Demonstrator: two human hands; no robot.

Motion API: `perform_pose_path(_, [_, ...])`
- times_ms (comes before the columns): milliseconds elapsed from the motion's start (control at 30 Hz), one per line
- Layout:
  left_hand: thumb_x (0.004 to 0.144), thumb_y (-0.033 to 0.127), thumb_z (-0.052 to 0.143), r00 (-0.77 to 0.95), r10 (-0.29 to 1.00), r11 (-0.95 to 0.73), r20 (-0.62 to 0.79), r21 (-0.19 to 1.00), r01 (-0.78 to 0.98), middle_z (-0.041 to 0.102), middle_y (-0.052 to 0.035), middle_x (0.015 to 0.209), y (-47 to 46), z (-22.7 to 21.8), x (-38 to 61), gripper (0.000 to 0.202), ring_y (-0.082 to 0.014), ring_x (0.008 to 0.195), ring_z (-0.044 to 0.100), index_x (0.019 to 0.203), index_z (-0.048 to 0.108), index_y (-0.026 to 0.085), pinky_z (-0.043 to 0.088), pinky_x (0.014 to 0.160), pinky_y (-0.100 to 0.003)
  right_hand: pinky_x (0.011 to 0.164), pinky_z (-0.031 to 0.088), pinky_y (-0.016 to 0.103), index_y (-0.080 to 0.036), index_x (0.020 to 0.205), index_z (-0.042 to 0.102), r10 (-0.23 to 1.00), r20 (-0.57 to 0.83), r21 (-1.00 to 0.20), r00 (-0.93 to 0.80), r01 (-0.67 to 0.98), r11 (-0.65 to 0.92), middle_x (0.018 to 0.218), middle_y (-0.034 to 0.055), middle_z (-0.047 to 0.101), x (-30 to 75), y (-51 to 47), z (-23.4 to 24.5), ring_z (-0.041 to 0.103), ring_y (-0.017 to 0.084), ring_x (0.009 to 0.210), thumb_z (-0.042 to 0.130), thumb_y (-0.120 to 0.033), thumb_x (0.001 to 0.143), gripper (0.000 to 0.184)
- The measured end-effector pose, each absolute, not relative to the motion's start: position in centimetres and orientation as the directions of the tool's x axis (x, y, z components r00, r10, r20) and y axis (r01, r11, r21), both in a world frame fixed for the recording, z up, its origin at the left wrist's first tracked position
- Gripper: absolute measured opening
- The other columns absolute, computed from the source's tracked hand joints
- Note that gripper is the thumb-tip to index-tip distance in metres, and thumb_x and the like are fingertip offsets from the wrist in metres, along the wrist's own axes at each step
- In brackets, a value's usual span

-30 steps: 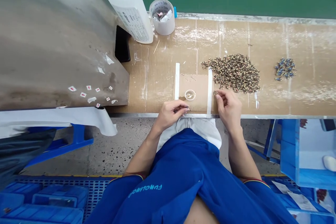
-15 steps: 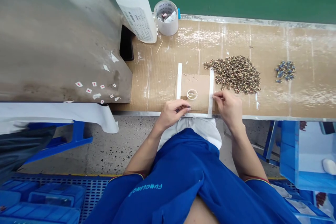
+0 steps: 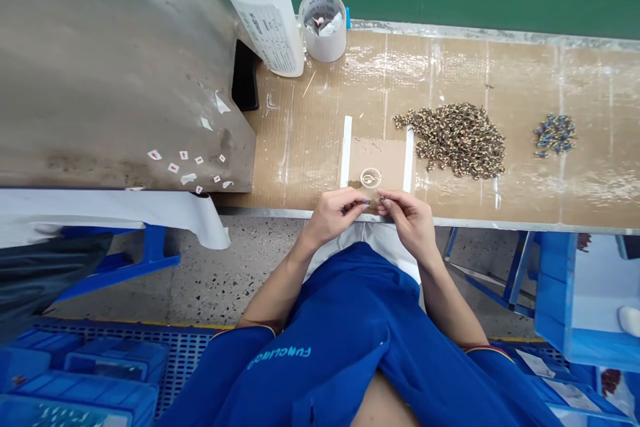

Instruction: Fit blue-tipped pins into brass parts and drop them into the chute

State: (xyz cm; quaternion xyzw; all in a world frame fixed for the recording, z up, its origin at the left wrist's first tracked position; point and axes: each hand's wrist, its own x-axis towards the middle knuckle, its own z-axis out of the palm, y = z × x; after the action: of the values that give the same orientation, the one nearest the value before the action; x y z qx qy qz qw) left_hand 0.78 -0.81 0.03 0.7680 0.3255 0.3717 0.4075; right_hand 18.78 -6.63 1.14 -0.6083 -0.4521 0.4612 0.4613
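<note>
Over the front edge of a cardboard pad (image 3: 377, 155), my left hand (image 3: 330, 215) is closed in a pinch on a tiny bluish piece (image 3: 367, 203). My right hand (image 3: 414, 219) faces it, thumb and forefinger pinched round a tiny dark metallic piece (image 3: 383, 199). A small gap separates the fingertips. Just beyond them on the pad lies a white ring shape (image 3: 371, 178) with a curl inside. Right of the pad is a big heap of small brass-and-dark metal parts (image 3: 463, 141). Farther right sits a smaller heap of blue-and-brass parts (image 3: 555, 135).
White strips (image 3: 346, 150) border the pad. A white bottle (image 3: 267, 20) and a tape roll (image 3: 324, 47) holding scraps stand at the back left, near a black object (image 3: 245, 77). A metal surface (image 3: 115, 80) with small labels lies left. Blue bins (image 3: 555, 293) are below right.
My right hand has moved left from the pad's right strip to meet my left hand, with a tiny metallic piece in its fingers. The view has shifted slightly.
</note>
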Motion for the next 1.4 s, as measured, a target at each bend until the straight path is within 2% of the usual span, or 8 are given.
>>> perform_pose_path(100, [0.095,0.018,0.065,0.492,0.815,-0.452,0.305,0.867,0.211,0.071,-0.0019,0.074,-1.0,0.0,1.0,0.011,-0.0089,0.060,0.059,0.088,0.073,0.015,0.046,0.056,-0.019,0.066,0.062,0.033,-0.022,0.093,0.074,0.947,-0.234,-0.971,0.220,-0.010,-0.238,0.079,0.0037,0.077,18.1,-6.8,0.8,0.072,0.018,0.068,0.075,-0.052,0.084,0.031])
perform_pose_path(200, [0.095,0.018,0.065,0.483,0.820,-0.458,0.308,0.858,0.231,0.070,-0.0016,0.072,-1.1,0.0,1.2,0.013,-0.0089,0.059,0.059,0.085,0.072,0.015,0.045,0.056,-0.020,0.064,0.061,0.032,-0.022,0.088,0.072,0.932,-0.248,-0.969,0.263,-0.049,-0.244,0.076,0.0034,0.076,17.8,-6.8,0.8,0.071,0.017,0.067,0.077,-0.056,0.080,0.036])
perform_pose_path(500, [0.094,0.016,0.065,0.503,0.804,-0.473,0.316,0.854,0.218,0.070,-0.0014,0.071,-1.0,-0.1,1.1,0.012,-0.0095,0.061,0.061,0.084,0.071,0.014,0.046,0.058,-0.020,0.063,0.058,0.031,-0.021,0.086,0.072,0.937,-0.257,-0.966,0.236,-0.024,-0.259,0.074,0.0030,0.074,17.5,-6.7,0.6,0.068,0.016,0.065,0.078,-0.056,0.079,0.036])
perform_pose_path(667, [0.096,0.019,0.064,0.527,0.801,-0.447,0.285,0.870,0.208,0.072,-0.0028,0.074,-0.9,-0.1,0.9,0.014,-0.0114,0.065,0.064,0.083,0.070,0.015,0.049,0.062,-0.022,0.062,0.056,0.030,-0.021,0.085,0.071,0.952,-0.267,-0.962,0.150,0.015,-0.272,0.078,0.0038,0.074,18.1,-6.7,0.6,0.067,0.016,0.066,0.076,-0.057,0.080,0.037])
perform_pose_path(967, [0.097,0.021,0.061,0.557,0.798,-0.405,0.233,0.891,0.208,0.070,-0.0026,0.073,-0.9,-0.2,0.7,0.020,-0.0121,0.064,0.062,0.079,0.069,0.015,0.047,0.062,-0.023,0.061,0.052,0.029,-0.021,0.077,0.064,0.977,-0.211,-0.974,0.038,0.074,-0.213,0.073,0.0014,0.067,18.5,-6.1,1.0,0.060,0.014,0.063,0.074,-0.057,0.082,0.038])
perform_pose_path(1167, [0.095,0.021,0.062,0.547,0.808,-0.365,0.217,0.914,0.176,0.069,-0.0020,0.072,-1.1,-0.1,0.5,0.019,-0.0117,0.063,0.061,0.077,0.067,0.016,0.046,0.060,-0.022,0.061,0.049,0.027,-0.022,0.077,0.060,0.976,-0.213,-0.975,-0.047,0.074,-0.210,0.075,0.0006,0.066,18.7,-5.9,1.2,0.059,0.014,0.065,0.073,-0.049,0.085,0.031])
perform_pose_path(1400, [0.094,0.015,0.060,0.587,0.786,-0.390,0.193,0.892,0.229,0.068,-0.0015,0.070,-1.1,-0.1,0.3,0.019,-0.0117,0.063,0.061,0.076,0.066,0.015,0.044,0.060,-0.022,0.062,0.045,0.029,-0.022,0.076,0.057,0.993,-0.113,-0.960,-0.015,0.259,-0.106,0.072,0.0012,0.066,18.2,-6.5,0.8,0.059,0.015,0.067,0.063,-0.036,0.092,0.022])
